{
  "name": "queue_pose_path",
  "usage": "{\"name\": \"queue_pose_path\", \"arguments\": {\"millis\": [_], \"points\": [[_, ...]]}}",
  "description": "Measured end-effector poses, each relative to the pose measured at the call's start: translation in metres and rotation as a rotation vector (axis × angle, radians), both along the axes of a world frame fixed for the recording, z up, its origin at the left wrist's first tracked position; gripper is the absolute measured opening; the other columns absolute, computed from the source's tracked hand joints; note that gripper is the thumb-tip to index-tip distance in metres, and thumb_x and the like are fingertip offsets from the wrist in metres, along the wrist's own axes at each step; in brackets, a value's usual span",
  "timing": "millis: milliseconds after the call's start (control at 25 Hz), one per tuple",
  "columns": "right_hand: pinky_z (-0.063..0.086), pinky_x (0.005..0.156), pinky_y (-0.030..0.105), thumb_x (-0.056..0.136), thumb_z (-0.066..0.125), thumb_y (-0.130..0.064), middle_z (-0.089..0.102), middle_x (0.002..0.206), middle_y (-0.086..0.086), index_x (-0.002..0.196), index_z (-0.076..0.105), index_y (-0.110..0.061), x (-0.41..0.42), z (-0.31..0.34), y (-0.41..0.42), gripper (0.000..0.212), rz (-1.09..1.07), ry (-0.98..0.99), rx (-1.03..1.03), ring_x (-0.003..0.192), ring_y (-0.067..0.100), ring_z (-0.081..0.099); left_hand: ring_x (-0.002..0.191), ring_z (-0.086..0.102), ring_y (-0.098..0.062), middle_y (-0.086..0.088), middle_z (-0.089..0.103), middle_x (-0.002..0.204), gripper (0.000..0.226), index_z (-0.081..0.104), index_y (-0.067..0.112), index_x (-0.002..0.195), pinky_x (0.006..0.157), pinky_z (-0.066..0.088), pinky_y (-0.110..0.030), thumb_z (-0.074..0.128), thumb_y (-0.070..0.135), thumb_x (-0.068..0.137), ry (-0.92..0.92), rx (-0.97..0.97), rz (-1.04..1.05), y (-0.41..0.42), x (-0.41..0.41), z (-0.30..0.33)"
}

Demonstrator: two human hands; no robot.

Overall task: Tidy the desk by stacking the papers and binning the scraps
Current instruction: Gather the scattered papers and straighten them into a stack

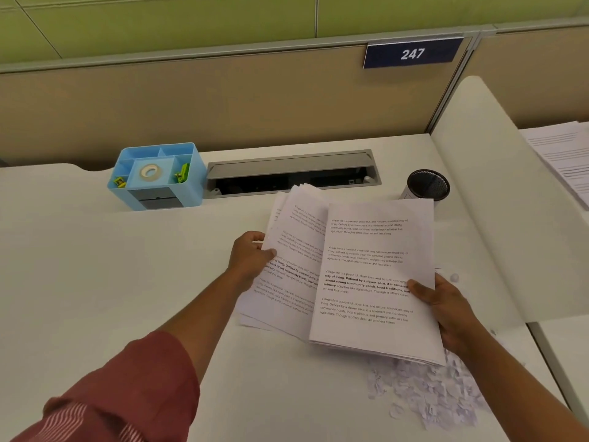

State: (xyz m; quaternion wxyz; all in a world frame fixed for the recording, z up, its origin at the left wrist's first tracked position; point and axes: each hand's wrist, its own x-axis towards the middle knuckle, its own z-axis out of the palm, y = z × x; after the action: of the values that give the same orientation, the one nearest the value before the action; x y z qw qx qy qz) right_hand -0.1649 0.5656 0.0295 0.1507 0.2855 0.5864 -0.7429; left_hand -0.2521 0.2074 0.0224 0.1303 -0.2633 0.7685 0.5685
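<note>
Printed white papers (366,282) are held above the white desk (127,282) at centre right. My left hand (250,255) grips the left edge of a fanned, skewed bundle (293,250). My right hand (446,307) pinches the right edge of a neater bundle lying over it. A heap of torn white paper scraps (424,393) lies on the desk below and to the right of the papers, partly hidden by them. A black mesh cup (428,185) stands behind the papers.
A blue desk organiser (157,175) with tape and yellow clips stands at the back left. A grey cable tray (293,173) is open along the back. A white divider (487,186) rises on the right, with more printed sheets (567,154) beyond it.
</note>
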Motion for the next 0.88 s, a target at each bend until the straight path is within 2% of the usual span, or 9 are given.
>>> {"name": "queue_pose_path", "arguments": {"millis": [80,160,320,440,520,680,800,880], "points": [[0.059,0.084,0.057,0.096,0.06,-0.005,0.074,0.116,0.013,0.127,0.062,-0.016,0.0,0.0,0.0,0.032,-0.002,0.001,0.005,0.104,0.04,0.071,0.089,0.071,-0.022,-0.006,0.073,0.105,0.021,0.065,0.014,0.106,0.077,0.06,-0.037,0.071,0.002,0.09,-0.013,-0.038,-0.043,0.003,-0.006,-0.004],[0.057,0.088,0.059,0.096,0.06,-0.005,0.074,0.116,0.014,0.127,0.062,-0.015,-0.001,-0.002,-0.001,0.033,-0.004,-0.005,0.013,0.105,0.041,0.07,0.09,0.07,-0.022,-0.006,0.072,0.105,0.014,0.065,0.016,0.103,0.083,0.059,-0.039,0.065,0.005,0.094,-0.039,-0.107,-0.082,0.005,-0.008,-0.012],[0.055,0.091,0.061,0.096,0.062,-0.005,0.073,0.117,0.015,0.128,0.062,-0.014,-0.004,-0.008,-0.005,0.033,0.006,-0.006,0.037,0.104,0.041,0.071,0.097,0.065,-0.024,-0.004,0.066,0.113,0.016,0.058,0.015,0.111,0.084,0.055,-0.038,0.053,0.009,0.098,0.023,-0.294,-0.191,-0.01,-0.006,-0.009],[0.057,0.089,0.057,0.097,0.061,-0.006,0.074,0.116,0.014,0.127,0.062,-0.014,-0.005,-0.006,-0.006,0.032,0.002,0.006,0.056,0.102,0.04,0.071,0.103,0.061,-0.026,-0.003,0.063,0.116,0.024,0.06,0.012,0.12,0.087,0.05,-0.036,0.053,0.008,0.097,0.13,-0.398,-0.118,-0.043,-0.008,0.019],[0.059,0.085,0.053,0.097,0.062,-0.006,0.075,0.114,0.013,0.126,0.063,-0.014,-0.006,-0.002,-0.009,0.031,0.003,0.028,0.081,0.1,0.038,0.072,0.104,0.063,-0.026,-0.003,0.065,0.118,0.028,0.062,0.011,0.125,0.089,0.051,-0.038,0.056,0.007,0.097,0.165,-0.368,-0.044,-0.071,-0.006,0.044],[0.061,0.078,0.047,0.097,0.062,-0.006,0.075,0.112,0.012,0.125,0.063,-0.014,-0.005,0.012,-0.023,0.029,0.018,0.079,0.108,0.096,0.037,0.073,0.104,0.067,-0.026,-0.004,0.068,0.12,0.03,0.06,0.016,0.129,0.086,0.056,-0.042,0.061,0.01,0.1,0.116,-0.15,0.088,-0.106,0.015,0.09],[0.061,0.076,0.046,0.097,0.062,-0.005,0.075,0.111,0.012,0.123,0.063,-0.014,0.002,0.025,-0.04,0.028,0.043,0.101,0.068,0.095,0.036,0.074,0.102,0.071,-0.029,-0.006,0.072,0.118,0.025,0.063,0.015,0.124,0.089,0.059,-0.049,0.06,0.009,0.1,0.057,0.025,0.074,-0.1,0.039,0.1],[0.063,0.073,0.044,0.097,0.062,-0.005,0.076,0.108,0.012,0.121,0.064,-0.013,0.012,0.035,-0.054,0.026,0.066,0.115,0.007,0.092,0.034,0.075,0.101,0.073,-0.03,-0.007,0.075,0.114,0.02,0.066,0.014,0.118,0.092,0.058,-0.051,0.061,0.007,0.099,0.042,0.065,0.008,-0.081,0.06,0.097]]}}
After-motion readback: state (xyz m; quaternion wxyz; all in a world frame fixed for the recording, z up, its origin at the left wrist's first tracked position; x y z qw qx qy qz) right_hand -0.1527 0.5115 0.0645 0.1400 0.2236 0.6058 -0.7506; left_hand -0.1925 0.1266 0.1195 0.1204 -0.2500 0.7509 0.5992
